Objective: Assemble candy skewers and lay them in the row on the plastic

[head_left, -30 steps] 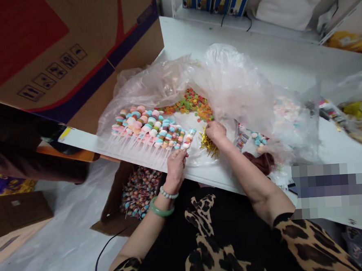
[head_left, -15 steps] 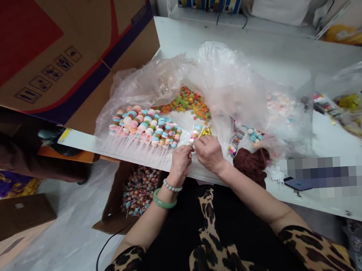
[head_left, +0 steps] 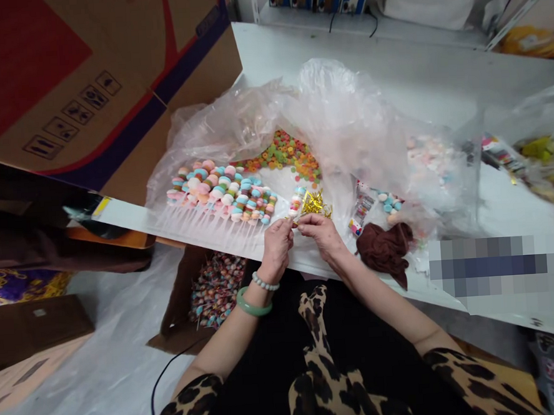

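Observation:
My left hand (head_left: 278,242) pinches the lower end of a candy skewer (head_left: 297,201), whose pink, white and blue sweets point away from me. Close against it, my right hand (head_left: 323,231) has thumb and forefinger pressed together on a small gold-looking twist tie at the skewer's base, mostly hidden by the fingertips. Just beyond the right hand lies a loose pile of gold twist ties (head_left: 315,203). To the left, rows of marshmallow skewers (head_left: 224,192) rest with their pale sticks towards me. Behind are colourful ring candies (head_left: 287,153).
A large carton (head_left: 155,58) stands at the left. Clear plastic bags (head_left: 346,115) cover the table's middle. A brown cloth (head_left: 385,248) and a printed packet (head_left: 362,208) lie to the right. Below the table edge, an open box (head_left: 171,314) holds many small candy pieces.
My right hand has opened out from a tighter curl over the skewer's base, uncovering more of the gold ties. My left hand stays nearly in place.

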`<state>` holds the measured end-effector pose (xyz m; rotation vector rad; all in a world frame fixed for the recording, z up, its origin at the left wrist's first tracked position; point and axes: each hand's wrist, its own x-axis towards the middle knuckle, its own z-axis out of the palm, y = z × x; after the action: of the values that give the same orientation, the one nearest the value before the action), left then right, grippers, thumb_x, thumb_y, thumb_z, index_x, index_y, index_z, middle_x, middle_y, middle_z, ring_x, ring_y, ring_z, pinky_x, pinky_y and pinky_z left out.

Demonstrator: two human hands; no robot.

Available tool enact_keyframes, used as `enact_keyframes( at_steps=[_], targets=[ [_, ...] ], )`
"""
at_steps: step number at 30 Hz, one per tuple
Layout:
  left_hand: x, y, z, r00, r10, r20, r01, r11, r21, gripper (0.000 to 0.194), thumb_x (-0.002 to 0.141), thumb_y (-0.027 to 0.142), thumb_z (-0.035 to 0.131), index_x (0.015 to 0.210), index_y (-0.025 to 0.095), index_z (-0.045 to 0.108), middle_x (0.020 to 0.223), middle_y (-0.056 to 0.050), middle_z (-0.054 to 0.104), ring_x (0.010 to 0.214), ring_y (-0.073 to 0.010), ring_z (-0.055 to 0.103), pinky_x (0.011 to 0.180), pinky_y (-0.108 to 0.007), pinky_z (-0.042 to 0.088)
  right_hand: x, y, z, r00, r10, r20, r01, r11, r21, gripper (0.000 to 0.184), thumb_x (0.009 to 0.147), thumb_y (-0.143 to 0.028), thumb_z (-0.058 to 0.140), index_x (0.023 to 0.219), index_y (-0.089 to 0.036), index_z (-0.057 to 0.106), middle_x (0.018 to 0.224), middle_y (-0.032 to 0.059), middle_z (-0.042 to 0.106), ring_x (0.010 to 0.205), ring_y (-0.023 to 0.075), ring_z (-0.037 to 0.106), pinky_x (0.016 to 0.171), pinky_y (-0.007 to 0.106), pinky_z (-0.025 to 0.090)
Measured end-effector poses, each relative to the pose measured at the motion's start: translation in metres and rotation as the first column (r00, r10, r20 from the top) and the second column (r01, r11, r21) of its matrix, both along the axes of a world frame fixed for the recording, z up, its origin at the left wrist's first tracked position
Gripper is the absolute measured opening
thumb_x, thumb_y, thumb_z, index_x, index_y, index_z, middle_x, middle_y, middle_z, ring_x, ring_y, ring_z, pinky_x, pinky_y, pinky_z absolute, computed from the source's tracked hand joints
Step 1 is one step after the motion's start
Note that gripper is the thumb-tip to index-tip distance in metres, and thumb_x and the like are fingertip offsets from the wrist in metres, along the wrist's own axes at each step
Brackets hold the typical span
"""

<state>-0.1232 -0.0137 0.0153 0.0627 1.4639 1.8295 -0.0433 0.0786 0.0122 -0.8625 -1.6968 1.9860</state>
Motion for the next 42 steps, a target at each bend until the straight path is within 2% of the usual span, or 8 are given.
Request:
enact_keyframes(
  at_steps=[20, 25, 31, 33, 35, 37, 39, 42],
  targets=[
    [0.003, -0.002, -0.01, 0.912, -0.186, -0.366, 0.156, 0.982, -0.111, 0.037, 0.077, 0.043, 0.066, 0.056, 0.017, 0.05, 0.052, 0.005, 0.042, 0.054, -0.0083, 0.036, 0.053, -0.021, 0.029, -0.001, 0.007, -0.004, 0.997, -0.06, 0.054, 0.078, 0.892, -0.446, 0.023, 0.043, -0.019, 0.076, 0.061, -0.018, 0.062, 0.053, -0.0067, 0.054, 0.05, 0.0065, 0.038, 0.052, 0.022, 0.029],
    [-0.007, -0.006, 0.001, 0.932, -0.361, 0.02, 0.361, 0.933, 0.0, 0.042, 0.072, 0.052, 0.067, 0.054, 0.018, 0.05, 0.041, 0.007, 0.031, 0.039, -0.0057, 0.022, 0.042, -0.022, 0.016, 0.007, 0.011, 0.003, 0.996, 0.066, -0.054, -0.081, 0.932, -0.352, 0.037, 0.049, -0.026, 0.081, 0.084, -0.02, 0.07, 0.07, -0.0028, 0.064, 0.061, 0.0109, 0.05, 0.061, 0.025, 0.039],
    [-0.033, -0.02, 0.013, 0.601, -0.78, 0.176, 0.772, 0.623, 0.123, 0.042, 0.058, 0.053, 0.077, 0.048, 0.015, 0.061, 0.032, 0.005, 0.031, 0.031, -0.0041, 0.019, 0.038, -0.022, 0.011, 0.028, 0.006, 0.024, 0.946, 0.324, 0.029, -0.321, 0.916, 0.239, 0.018, 0.071, -0.04, 0.074, 0.073, -0.023, 0.067, 0.074, 0.0022, 0.065, 0.07, 0.0187, 0.056, 0.071, 0.036, 0.046],
    [-0.047, -0.022, 0.02, 0.577, -0.804, 0.141, 0.811, 0.585, 0.016, 0.036, 0.056, 0.048, 0.079, 0.048, 0.016, 0.063, 0.032, 0.003, 0.037, 0.031, -0.0051, 0.022, 0.037, -0.022, 0.012, 0.036, -0.004, 0.03, 0.953, 0.291, 0.084, -0.289, 0.785, 0.548, 0.019, 0.083, -0.037, 0.064, 0.072, -0.022, 0.066, 0.071, 0.004, 0.063, 0.067, 0.0181, 0.053, 0.068, 0.034, 0.043],
    [-0.06, -0.024, 0.032, 0.546, -0.837, 0.045, 0.835, 0.54, -0.105, 0.026, 0.051, 0.036, 0.083, 0.049, 0.017, 0.065, 0.036, 0.001, 0.045, 0.033, -0.0074, 0.03, 0.037, -0.022, 0.017, 0.041, -0.013, 0.036, 0.919, 0.354, 0.175, -0.333, 0.454, 0.827, 0.024, 0.091, -0.029, 0.051, 0.073, -0.02, 0.065, 0.066, 0.0047, 0.06, 0.064, 0.017, 0.051, 0.065, 0.033, 0.039],
    [-0.064, -0.024, 0.046, 0.488, -0.868, -0.094, 0.838, 0.495, -0.227, 0.021, 0.046, 0.02, 0.085, 0.048, 0.018, 0.064, 0.039, 0.002, 0.048, 0.036, -0.0094, 0.037, 0.039, -0.022, 0.023, 0.042, -0.018, 0.043, 0.837, 0.441, 0.324, -0.407, 0.105, 0.908, 0.027, 0.092, -0.016, 0.045, 0.073, -0.017, 0.064, 0.063, 0.0058, 0.058, 0.063, 0.0169, 0.049, 0.064, 0.033, 0.036],
    [-0.052, -0.025, 0.061, 0.494, -0.826, -0.271, 0.745, 0.563, -0.359, 0.025, 0.048, 0.008, 0.08, 0.043, 0.018, 0.058, 0.04, 0.003, 0.043, 0.041, -0.0104, 0.039, 0.043, -0.023, 0.026, 0.037, -0.017, 0.051, 0.791, 0.413, 0.451, -0.476, -0.047, 0.878, 0.027, 0.089, -0.007, 0.043, 0.073, -0.016, 0.064, 0.065, 0.0082, 0.06, 0.064, 0.0176, 0.049, 0.064, 0.034, 0.035],
    [-0.013, -0.026, 0.071, 0.657, -0.461, -0.597, 0.276, 0.883, -0.379, 0.024, 0.066, 0.006, 0.067, 0.05, 0.019, 0.055, 0.049, 0.0, 0.041, 0.055, -0.0162, 0.046, 0.054, -0.026, 0.035, 0.022, -0.006, 0.057, 0.869, 0.287, 0.402, -0.484, 0.331, 0.81, 0.022, 0.086, -0.012, 0.047, 0.07, -0.016, 0.061, 0.065, 0.0078, 0.058, 0.064, 0.0181, 0.049, 0.063, 0.033, 0.035]
  ],
)
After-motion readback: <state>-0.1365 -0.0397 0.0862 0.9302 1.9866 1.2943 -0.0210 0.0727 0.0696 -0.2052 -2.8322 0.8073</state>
